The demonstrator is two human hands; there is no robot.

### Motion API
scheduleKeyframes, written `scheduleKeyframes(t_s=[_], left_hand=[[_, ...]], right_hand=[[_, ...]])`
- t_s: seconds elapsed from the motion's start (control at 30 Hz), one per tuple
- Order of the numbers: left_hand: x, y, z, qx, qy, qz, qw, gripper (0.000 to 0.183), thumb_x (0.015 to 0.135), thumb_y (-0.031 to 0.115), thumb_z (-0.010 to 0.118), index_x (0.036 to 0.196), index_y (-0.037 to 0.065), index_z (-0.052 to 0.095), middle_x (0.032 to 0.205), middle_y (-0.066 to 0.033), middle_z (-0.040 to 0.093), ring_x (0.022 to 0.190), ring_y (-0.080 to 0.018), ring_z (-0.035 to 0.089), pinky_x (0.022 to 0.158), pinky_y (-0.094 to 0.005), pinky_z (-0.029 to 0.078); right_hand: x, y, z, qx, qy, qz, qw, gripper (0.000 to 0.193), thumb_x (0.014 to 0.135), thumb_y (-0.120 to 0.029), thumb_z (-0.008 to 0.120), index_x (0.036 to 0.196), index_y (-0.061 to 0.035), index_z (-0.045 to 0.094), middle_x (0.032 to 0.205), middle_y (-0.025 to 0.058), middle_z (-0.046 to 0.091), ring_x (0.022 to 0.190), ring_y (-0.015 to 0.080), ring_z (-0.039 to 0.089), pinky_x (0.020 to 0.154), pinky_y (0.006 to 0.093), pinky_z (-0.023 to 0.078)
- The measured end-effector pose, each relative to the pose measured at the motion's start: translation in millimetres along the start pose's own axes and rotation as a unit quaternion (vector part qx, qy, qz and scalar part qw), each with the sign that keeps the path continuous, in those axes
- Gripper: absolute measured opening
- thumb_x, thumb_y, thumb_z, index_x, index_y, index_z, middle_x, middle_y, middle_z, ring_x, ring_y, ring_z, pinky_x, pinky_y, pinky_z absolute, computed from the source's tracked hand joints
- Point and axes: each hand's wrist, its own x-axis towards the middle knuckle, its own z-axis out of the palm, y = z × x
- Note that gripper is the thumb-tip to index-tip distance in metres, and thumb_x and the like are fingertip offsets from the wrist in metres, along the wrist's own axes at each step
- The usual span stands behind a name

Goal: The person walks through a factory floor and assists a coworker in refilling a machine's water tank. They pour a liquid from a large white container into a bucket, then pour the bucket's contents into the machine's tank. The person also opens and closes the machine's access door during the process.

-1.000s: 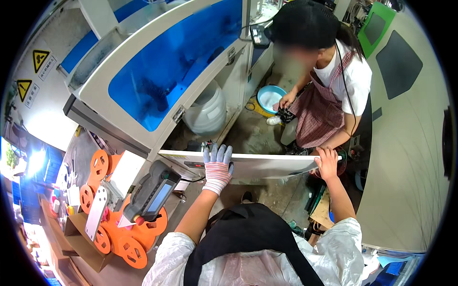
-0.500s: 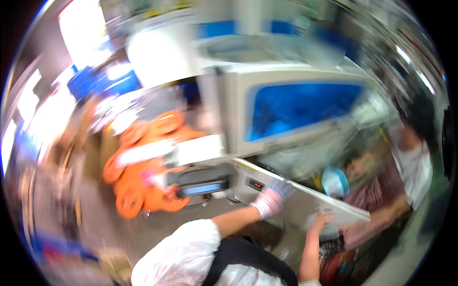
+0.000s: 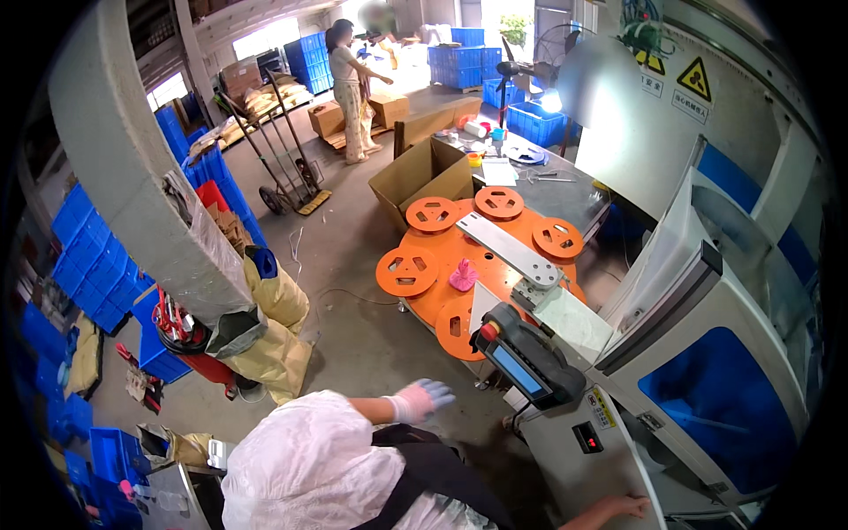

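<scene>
My left hand, in a light glove with a pinkish cuff, hangs over the floor with its fingers stretched out and holding nothing. It is left of a dark handheld control pendant with a blue-lit screen and a red button, which rests by the machine. At the lower right my bare right hand touches the upper edge of the machine's white front panel. Its fingers point to the right, some of them hidden. That panel carries a small red digital display.
An orange rotary table with several round orange discs stands ahead, a metal arm across it. An open cardboard box is behind. The white machine door has a blue window. A pillar and sacks are left; a person stands far off.
My view has swung toward the right, and the scene has become sharp. My left hand has come off the panel to the open air on its left. My right hand is still at the panel.
</scene>
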Motion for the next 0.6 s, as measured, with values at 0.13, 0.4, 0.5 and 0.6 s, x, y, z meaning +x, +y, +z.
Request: scheduleKeyframes(t_s=[0.13,0.4,0.5,0.6], left_hand=[[-47.9,-23.0,34.4,-0.056,-0.051,-0.167,0.983,0.066,0.079,0.024,0.060,0.138,0.010,0.035,0.139,-0.0153,0.040,0.130,-0.0323,0.036,0.106,-0.0448,0.031],[5.7,-47.6,87.5,-0.195,-0.089,-0.076,0.974,0.065,0.076,0.022,0.062,0.134,0.002,0.040,0.138,-0.0224,0.040,0.126,-0.0367,0.039,0.105,-0.0403,0.035],[39.3,-54.4,91.7,-0.174,-0.072,-0.064,0.980,0.065,0.076,0.022,0.064,0.133,0.001,0.040,0.137,-0.0232,0.041,0.126,-0.0376,0.040,0.104,-0.0406,0.037],[60.5,-59.6,94.1,-0.179,-0.124,-0.064,0.974,0.063,0.078,0.022,0.064,0.133,0.002,0.041,0.136,-0.0236,0.043,0.126,-0.0376,0.041,0.104,-0.0405,0.036]], right_hand=[[8.7,-23.8,-5.3,0.103,-0.185,0.069,0.975,0.017,0.084,-0.021,0.047,0.072,-0.0096,0.051,0.077,0.0057,0.051,0.075,0.0224,0.053,0.064,0.0395,0.043],[-21.4,-35.8,52.1,0.159,-0.303,0.134,0.930,0.046,0.094,-0.057,0.039,0.115,-0.0163,0.047,0.102,0.0013,0.053,0.100,0.0154,0.048,0.082,0.0310,0.036],[-8.5,-19.2,104.8,0.133,-0.215,0.174,0.952,0.064,0.092,-0.063,0.033,0.134,-0.0152,0.033,0.123,0.0021,0.044,0.113,0.0164,0.041,0.092,0.0320,0.029],[-10.4,-11.8,123.2,0.088,-0.163,0.143,0.972,0.079,0.091,-0.066,0.028,0.149,-0.0151,0.009,0.153,0.0052,0.019,0.139,0.0215,0.020,0.112,0.0367,0.016]])
